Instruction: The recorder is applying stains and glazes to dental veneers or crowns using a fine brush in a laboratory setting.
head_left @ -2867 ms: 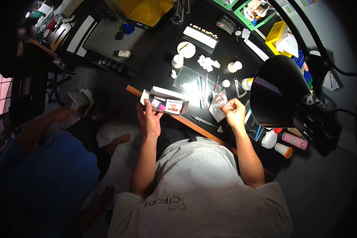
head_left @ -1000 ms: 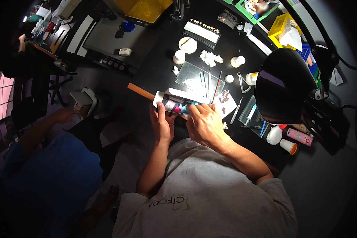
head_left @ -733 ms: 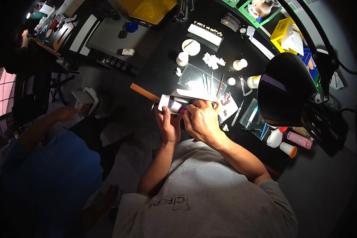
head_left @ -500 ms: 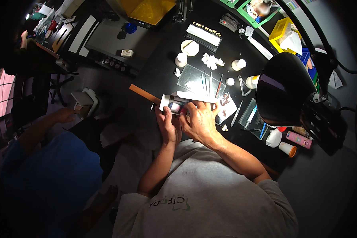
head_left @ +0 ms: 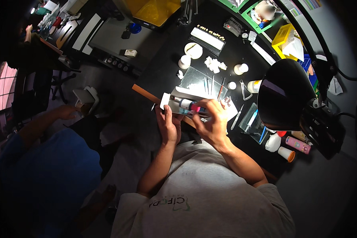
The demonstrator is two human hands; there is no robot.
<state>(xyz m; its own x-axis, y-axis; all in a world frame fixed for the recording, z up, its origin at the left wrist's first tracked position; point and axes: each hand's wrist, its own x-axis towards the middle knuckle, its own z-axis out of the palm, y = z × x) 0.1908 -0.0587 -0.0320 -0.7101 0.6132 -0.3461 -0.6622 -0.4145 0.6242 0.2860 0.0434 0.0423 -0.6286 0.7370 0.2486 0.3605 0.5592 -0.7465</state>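
My left hand (head_left: 169, 127) is closed around the lower left end of an open, pale box (head_left: 165, 100), its thumb on the near edge. A small white and dark cylinder (head_left: 185, 104) with a pink end lies over the box opening. My right hand (head_left: 215, 123) curls over the box's right side, thumb and index finger at the pink end; other fingers are partly hidden. Behind the box, several slim tools (head_left: 212, 84) rest on a glass slab (head_left: 192, 78). An orange-brown wooden strip (head_left: 146, 94) juts out to the left.
A black lamp head (head_left: 285, 95) hangs at the right. On the black bench stand a tooth shade holder (head_left: 207, 39), white jars (head_left: 184, 62), crumpled white pieces (head_left: 215, 64) and a clear tray (head_left: 250, 121). A co-worker in blue (head_left: 55, 170) is at the left.
My right hand has lifted and shifted right from inside the box, its fingers now at the cylinder's pink end. The cylinder shows more fully. My left hand keeps its hold on the box.
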